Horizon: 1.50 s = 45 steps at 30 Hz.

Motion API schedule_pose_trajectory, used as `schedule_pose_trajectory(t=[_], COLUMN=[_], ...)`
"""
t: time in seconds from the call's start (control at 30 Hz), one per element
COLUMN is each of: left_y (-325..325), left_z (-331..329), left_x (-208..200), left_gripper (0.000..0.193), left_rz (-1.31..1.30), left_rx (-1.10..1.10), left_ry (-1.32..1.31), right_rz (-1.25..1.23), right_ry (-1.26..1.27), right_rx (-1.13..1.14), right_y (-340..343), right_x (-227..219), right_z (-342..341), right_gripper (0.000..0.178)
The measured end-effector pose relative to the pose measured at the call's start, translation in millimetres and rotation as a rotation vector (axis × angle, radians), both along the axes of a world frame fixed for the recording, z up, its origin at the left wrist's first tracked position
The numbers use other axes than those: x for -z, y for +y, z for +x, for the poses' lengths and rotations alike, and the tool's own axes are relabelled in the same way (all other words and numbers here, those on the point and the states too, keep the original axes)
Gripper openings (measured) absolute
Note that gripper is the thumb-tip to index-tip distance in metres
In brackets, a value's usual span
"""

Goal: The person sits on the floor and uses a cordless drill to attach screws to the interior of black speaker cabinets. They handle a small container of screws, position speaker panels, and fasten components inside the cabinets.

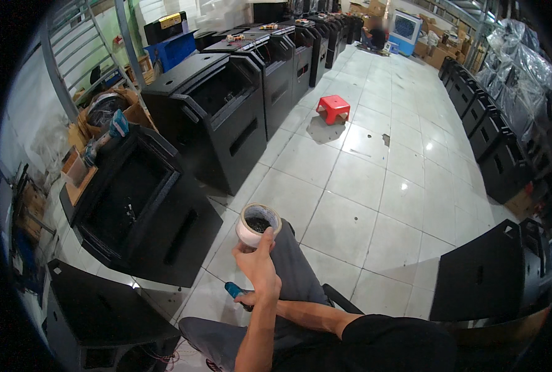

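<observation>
My left hand (pixel 258 263) grips a white, round, cup-like container (pixel 246 235), its thumb on the near right side. Small dark pieces (pixel 259 224) lie in the bottom, too small to name. Below it, my right hand (pixel 248 300) is closed round a teal and black hand tool (pixel 233 289); its exact kind is hidden. My left forearm crosses in front of the right one. Left of my hands stands a black speaker-like cabinet (pixel 195 251) with a recessed top and a slot in its side.
More black cabinets (pixel 251 130) run in a row to the back left, others (pixel 474 115) along the right. A red stool (pixel 333 106) stands on the tiled floor (pixel 350 186). Another teal power tool (pixel 119 124) rests on the left cabinet. A person (pixel 374 38) sits far back beside an air cooler (pixel 405 31).
</observation>
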<state>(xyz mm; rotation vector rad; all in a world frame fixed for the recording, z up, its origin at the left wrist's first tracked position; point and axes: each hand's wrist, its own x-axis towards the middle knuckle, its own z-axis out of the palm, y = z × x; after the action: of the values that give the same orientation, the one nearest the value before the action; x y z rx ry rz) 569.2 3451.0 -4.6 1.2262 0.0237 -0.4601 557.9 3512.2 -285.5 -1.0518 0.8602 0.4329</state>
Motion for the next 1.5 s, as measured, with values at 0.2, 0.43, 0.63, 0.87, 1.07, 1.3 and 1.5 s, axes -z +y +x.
schedule_pose_trajectory(t=[0.2,0.43,0.63,0.87,1.07,1.3,1.5], left_y=[4.4,0.1,1.5,16.9,32.9,98.9,120.7], left_z=[2.5,-1.5,-0.1,6.9,8.1,23.1,28.7], left_x=[-6.6,-11.3,-2.1,-11.6,-28.3,-36.8,-20.3], left_gripper=[0.061,0.061,0.057,0.054,0.048,0.038,0.036], left_rz=[-0.011,-0.003,-0.014,-0.064,-0.124,-0.153,-0.164], left_rx=[0.024,-0.002,-0.002,-0.101,-0.170,-0.253,-0.139], left_ry=[-0.004,-0.044,-0.055,-0.028,-0.017,-0.166,-0.190], right_rz=[0.026,0.065,0.122,0.334,1.155,0.149,0.177], right_ry=[-0.015,-0.030,-0.050,-0.141,-0.313,-0.527,-0.875], right_rx=[0.033,0.072,0.108,0.198,0.496,0.465,0.854], right_y=[-2.9,-7.9,-8.9,-7.5,-31.4,-93.5,-150.4], right_x=[-4.3,-4.3,-5.6,-18.1,-30.2,-218.4,-298.5], right_z=[1.2,3.2,6.3,28.8,49.9,13.3,-90.3], right_gripper=[0.037,0.037,0.037,0.037,0.038,0.030,0.031])
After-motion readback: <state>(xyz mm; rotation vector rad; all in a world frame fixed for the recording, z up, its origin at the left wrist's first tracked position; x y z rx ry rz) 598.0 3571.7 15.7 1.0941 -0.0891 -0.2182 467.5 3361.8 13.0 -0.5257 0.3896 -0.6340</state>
